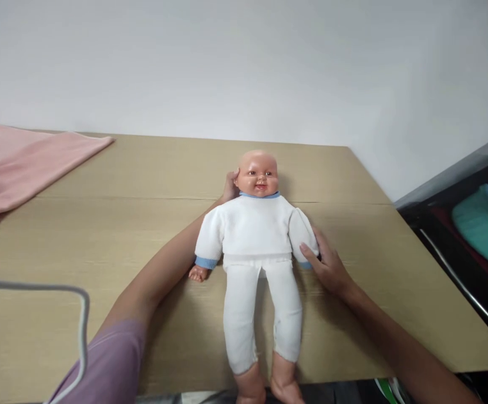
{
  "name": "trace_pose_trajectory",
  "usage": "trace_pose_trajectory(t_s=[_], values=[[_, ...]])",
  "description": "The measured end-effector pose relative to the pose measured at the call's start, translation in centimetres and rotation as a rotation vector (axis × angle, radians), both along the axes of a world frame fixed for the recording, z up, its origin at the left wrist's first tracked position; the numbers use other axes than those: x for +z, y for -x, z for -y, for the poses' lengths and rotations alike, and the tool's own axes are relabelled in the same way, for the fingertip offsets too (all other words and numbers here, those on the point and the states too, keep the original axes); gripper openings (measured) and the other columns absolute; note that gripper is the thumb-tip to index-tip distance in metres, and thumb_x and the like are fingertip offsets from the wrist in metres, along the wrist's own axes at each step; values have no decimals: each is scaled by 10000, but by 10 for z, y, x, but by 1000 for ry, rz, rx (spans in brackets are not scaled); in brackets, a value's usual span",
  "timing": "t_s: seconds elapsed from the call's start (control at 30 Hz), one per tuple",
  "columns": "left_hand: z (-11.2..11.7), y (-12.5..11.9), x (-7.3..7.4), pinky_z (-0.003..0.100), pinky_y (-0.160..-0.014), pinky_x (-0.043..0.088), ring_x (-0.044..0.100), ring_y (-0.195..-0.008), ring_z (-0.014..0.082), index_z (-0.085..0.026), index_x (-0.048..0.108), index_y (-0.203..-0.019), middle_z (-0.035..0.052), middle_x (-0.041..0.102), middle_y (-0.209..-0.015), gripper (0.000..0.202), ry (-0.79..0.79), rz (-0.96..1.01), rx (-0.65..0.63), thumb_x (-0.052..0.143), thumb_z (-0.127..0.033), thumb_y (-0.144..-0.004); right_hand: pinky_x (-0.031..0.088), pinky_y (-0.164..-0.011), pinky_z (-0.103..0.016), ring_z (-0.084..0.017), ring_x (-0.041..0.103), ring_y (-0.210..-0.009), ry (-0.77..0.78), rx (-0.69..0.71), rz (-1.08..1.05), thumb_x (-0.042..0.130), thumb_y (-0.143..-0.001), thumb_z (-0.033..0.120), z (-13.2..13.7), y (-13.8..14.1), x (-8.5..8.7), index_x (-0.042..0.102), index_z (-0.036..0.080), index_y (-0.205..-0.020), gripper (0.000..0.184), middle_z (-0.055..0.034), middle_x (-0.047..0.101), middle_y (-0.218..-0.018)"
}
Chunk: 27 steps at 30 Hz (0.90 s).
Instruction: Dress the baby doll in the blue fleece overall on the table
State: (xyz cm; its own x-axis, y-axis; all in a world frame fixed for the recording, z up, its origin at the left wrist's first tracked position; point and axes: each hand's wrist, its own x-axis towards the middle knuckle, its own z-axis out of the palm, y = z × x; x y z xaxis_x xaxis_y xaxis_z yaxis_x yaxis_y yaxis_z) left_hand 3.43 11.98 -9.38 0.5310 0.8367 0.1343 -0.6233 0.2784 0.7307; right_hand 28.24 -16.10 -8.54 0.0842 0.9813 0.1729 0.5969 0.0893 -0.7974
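Observation:
A bald baby doll (260,227) in a white top and trousers with blue collar and cuffs lies face up, its feet at the near edge of the table. Behind its head on the left is my left hand (230,186), cupped against the head and neck; most of its fingers are hidden. My right hand (327,261) grips the doll's sleeve near the blue cuff, thumb on top and fingers on the outer side. The doll's other arm rests free over my left forearm, its small hand showing.
A tan cardboard-like surface (100,235) covers the table. Pink cloth (20,163) lies at the far left. A grey cable (37,286) crosses the lower left. To the right, beyond the table's edge, is a dark object with teal cloth (483,227). A pale wall stands behind.

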Motion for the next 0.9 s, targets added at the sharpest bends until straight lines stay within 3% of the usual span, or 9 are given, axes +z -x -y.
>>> trace_pose_trajectory(t_s=[0.1,0.23,0.37,0.9], values=[[-15,7,-3,521,-1374,487,684,-1556,439,-170,827,-1361,137,896,-1327,799,-30,-70,5,795,-780,-845,555,-1228,-549,-370,718,-1397,2,-10,52,610,-1138,644,2,1,-2,654,260,-1515,541,-145,752,-1521],[-23,17,-2,587,-1379,475,697,-1529,485,-197,832,-1376,123,894,-1342,826,-38,-180,-170,829,-806,-819,568,-1169,-523,-352,729,-1307,56,-39,87,596,-1142,679,6,0,-2,633,267,-1518,559,-125,758,-1443],[-19,26,9,624,-1382,458,719,-1489,514,-181,835,-1366,150,891,-1338,855,-52,-227,-295,812,-826,-806,569,-1129,-517,-340,721,-1222,63,-70,123,587,-1138,701,9,1,1,634,271,-1488,557,-115,756,-1353],[-17,28,16,585,-1332,520,791,-1394,462,-175,840,-1325,139,912,-1258,680,-28,-207,-231,800,-712,-911,553,-1235,-572,-385,662,-1447,-22,-122,211,601,-1145,672,19,7,-1,562,287,-1636,624,-164,687,-1563]])
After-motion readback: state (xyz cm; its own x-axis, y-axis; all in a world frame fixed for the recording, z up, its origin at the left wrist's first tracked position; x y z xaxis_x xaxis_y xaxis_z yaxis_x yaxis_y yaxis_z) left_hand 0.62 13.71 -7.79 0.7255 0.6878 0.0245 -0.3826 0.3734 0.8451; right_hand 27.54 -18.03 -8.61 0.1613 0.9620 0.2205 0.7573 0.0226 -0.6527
